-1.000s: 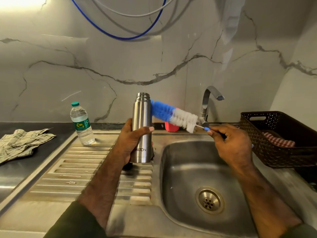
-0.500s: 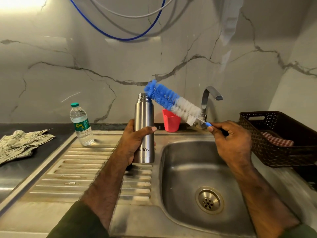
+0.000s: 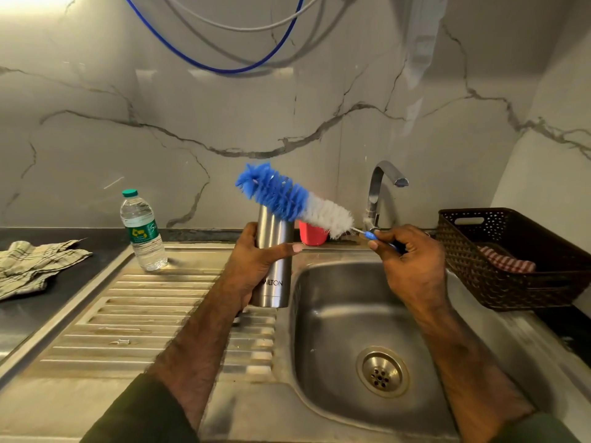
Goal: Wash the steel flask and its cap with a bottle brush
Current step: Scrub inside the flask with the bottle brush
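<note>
- The left hand has its grip wrapped round the steel flask, holding it upright above the draining board, just left of the sink.
- The right hand pinches the handle of the bottle brush; its blue bristle end lies across the flask's mouth.
- A red cup stands behind.

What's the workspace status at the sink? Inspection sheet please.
Surface: steel sink with ribbed drainboard.
Job's things: steel flask upright; bottle brush tilted across its mouth; cap not identified.
Clutter: water bottle, checked cloth, red cup, dark basket.
Grips: left hand holds flask; right hand pinches brush handle.
Cables: blue and white hoses on wall.
Surroundings: marble wall, tap.
</note>
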Demonstrator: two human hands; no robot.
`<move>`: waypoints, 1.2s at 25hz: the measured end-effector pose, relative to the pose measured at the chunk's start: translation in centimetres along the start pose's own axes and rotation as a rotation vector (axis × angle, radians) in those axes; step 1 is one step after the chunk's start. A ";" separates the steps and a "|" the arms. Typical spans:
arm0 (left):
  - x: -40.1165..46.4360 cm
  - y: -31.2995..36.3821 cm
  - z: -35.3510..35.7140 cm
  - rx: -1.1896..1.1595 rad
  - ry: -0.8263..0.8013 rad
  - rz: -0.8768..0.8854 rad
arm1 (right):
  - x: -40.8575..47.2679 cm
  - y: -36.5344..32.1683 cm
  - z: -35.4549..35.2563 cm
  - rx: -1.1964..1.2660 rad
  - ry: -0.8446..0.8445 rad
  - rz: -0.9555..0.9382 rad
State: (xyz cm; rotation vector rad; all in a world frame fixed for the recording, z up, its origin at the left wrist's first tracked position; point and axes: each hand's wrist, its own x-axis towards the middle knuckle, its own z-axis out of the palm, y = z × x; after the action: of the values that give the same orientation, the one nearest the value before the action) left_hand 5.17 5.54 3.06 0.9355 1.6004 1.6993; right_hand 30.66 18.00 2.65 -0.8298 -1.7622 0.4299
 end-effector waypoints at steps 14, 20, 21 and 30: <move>-0.3 0.4 -1.2 -0.189 -0.033 0.006 | 0.3 1.6 -1.5 0.089 -0.004 0.185; -0.7 0.3 -0.2 -0.178 -0.067 -0.042 | 0.1 0.8 0.0 0.109 -0.019 0.185; -0.7 0.4 -0.3 -0.189 -0.049 -0.043 | 0.1 1.1 -0.2 0.101 -0.025 0.185; -0.7 0.2 0.0 -0.135 -0.083 -0.001 | 0.2 1.2 0.3 0.157 -0.040 0.180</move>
State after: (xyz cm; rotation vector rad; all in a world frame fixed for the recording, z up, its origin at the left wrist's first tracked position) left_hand 5.59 4.93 3.20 0.9253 1.4134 1.7213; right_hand 30.76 18.97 1.90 -0.8753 -1.6725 0.6993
